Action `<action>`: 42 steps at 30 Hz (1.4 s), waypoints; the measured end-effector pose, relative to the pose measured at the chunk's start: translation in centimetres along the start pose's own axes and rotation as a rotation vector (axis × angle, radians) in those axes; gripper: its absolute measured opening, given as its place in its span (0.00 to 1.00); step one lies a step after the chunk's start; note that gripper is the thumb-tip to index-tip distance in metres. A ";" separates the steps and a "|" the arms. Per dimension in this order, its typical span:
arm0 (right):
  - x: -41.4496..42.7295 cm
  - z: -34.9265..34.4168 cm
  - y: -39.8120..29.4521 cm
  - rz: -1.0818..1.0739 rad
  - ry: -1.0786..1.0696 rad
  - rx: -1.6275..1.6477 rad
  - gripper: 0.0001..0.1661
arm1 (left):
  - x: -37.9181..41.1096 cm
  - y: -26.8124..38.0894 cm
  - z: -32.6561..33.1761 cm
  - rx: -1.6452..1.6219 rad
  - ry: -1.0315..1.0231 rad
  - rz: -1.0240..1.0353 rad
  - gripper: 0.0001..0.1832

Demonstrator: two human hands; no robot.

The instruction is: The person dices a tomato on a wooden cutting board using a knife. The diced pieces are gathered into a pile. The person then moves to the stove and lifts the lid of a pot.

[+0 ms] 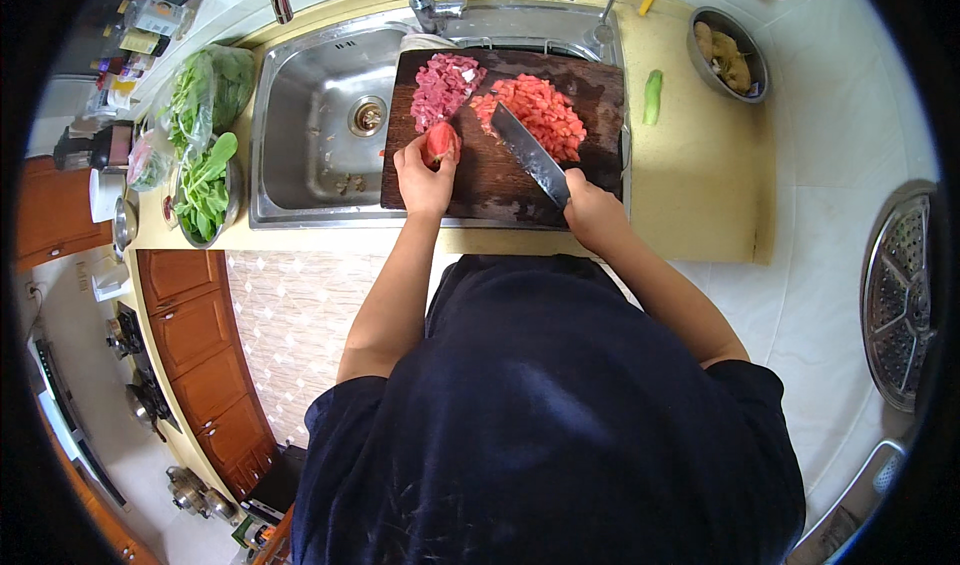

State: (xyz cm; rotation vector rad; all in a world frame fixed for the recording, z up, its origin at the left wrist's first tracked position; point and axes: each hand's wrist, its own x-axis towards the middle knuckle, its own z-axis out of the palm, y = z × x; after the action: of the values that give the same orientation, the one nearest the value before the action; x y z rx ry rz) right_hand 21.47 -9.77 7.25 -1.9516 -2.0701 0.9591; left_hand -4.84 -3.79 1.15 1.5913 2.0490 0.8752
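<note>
My left hand [426, 179] grips a red tomato piece [442, 145] near the left edge of a dark wooden cutting board [487, 197]. In my right hand [594, 211] is the handle of a cleaver [531, 152]. Its blade slants up and to the left, with the tip at the edge of a heap of diced tomato [544, 111]. Diced raw meat [444, 89] lies in a second pile at the board's upper left, just above the tomato piece. The cleaver's handle is mostly hidden in my fist.
The board covers the right part of a steel sink [315, 130], with a faucet [427, 10] behind. Leafy greens in a bowl [204, 197] and a plastic bag of greens [214, 89] stand left. At right are a green vegetable piece [652, 97] and a metal bowl [756, 89] holding root pieces.
</note>
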 end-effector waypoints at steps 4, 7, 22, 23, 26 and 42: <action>-0.6 0.0 0.0 -0.114 0.117 0.050 0.12 | -2.2 1.2 0.6 -0.048 -0.085 0.149 0.25; -0.9 -0.8 -0.9 -0.168 0.137 0.036 0.13 | -3.7 1.9 0.9 -0.072 -0.128 0.182 0.25; 0.9 -2.1 -5.2 -0.158 -0.145 -0.323 0.08 | -3.6 0.2 1.3 -0.231 -0.136 0.145 0.26; 1.4 -0.8 -4.8 -0.154 -0.134 -0.331 0.08 | -3.7 0.4 1.2 -0.230 -0.145 0.144 0.26; 1.5 1.1 -3.9 -0.180 -0.067 -0.316 0.08 | -3.7 0.5 1.3 -0.167 -0.142 0.180 0.27; 1.6 -0.9 -4.8 -0.212 -0.115 -0.281 0.08 | -4.1 0.2 1.3 -0.293 -0.140 -0.030 0.27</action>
State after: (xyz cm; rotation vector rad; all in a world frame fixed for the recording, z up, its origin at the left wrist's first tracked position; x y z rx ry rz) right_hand 17.64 -7.75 10.03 -1.7800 -2.5363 0.7898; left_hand -2.73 -7.39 0.05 1.4166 1.7529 0.9727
